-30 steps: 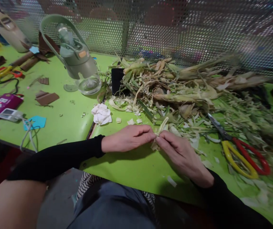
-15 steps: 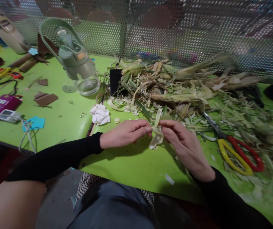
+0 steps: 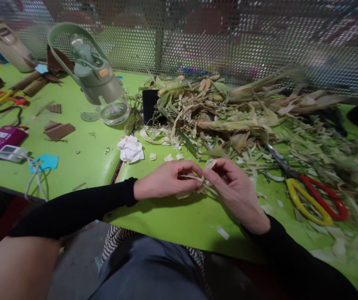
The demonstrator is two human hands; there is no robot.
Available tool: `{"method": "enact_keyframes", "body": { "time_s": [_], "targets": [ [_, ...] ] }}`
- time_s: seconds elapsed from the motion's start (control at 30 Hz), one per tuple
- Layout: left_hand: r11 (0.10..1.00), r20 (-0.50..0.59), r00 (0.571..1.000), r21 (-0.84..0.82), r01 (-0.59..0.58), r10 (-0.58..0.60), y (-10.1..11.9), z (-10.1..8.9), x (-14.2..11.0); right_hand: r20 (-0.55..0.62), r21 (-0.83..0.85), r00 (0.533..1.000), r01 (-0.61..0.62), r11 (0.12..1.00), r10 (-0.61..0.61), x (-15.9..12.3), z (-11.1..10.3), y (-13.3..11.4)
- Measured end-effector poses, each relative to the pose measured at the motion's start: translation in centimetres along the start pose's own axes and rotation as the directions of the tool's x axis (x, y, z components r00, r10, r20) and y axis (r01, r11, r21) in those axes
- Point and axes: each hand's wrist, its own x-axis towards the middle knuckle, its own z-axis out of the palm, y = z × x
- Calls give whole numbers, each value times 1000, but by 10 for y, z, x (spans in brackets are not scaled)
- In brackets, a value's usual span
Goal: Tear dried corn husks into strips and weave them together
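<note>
Between my two hands is a small pale piece of corn husk (image 3: 210, 163), partly hidden by the fingers. My left hand (image 3: 168, 179) pinches it from the left, thumb and index finger closed. On the other side, my right hand (image 3: 237, 193) grips it with thumb against curled fingers. The fingertips of both hands nearly meet over the green tabletop (image 3: 166, 216). Just beyond them lies a heap of dry corn husks (image 3: 219, 108) with shredded bits. Scissors (image 3: 307, 191) with one yellow and one red handle rest to the right of my right hand.
A crumpled white tissue (image 3: 130, 149) lies beyond my left wrist. A tilted-looking green water bottle (image 3: 99, 79) stands behind it. A dark phone-like slab (image 3: 150, 107) leans by the husks. To the left are a purple box (image 3: 2, 139) and a white cable (image 3: 36, 179). A perforated metal screen (image 3: 135, 37) borders the back.
The husk piece stood upright between the fingertips before; now it is turned sideways and more covered. My right hand has shifted slightly left, and its fingers are more curled.
</note>
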Motion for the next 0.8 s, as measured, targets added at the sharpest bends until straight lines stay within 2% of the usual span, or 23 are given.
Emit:
{"method": "enact_keyframes", "body": {
  "time_s": [0.17,0.3,0.47,0.57,0.7,0.8],
  "targets": [
    [989,27,997,-130,70,-67,1,3,0,0,36,999,-41,999,41,-3,0,1],
    [968,64,996,-239,76,-62,-3,9,-1,-36,112,996,-74,991,78,-5,1,4],
    [956,92,993,-276,97,-74,-6,14,-2,-25,108,997,-71,992,74,-2,2,9],
    [952,34,996,-294,87,-80,-4,12,-1,-36,114,995,-93,989,98,3,-3,12],
    [926,-116,991,-376,11,-59,-2,4,4,-45,103,994,-99,990,104,7,-10,12],
    [894,-135,989,-449,0,-68,-4,0,6,-18,90,997,-73,993,75,9,-12,12]
  ]
}}
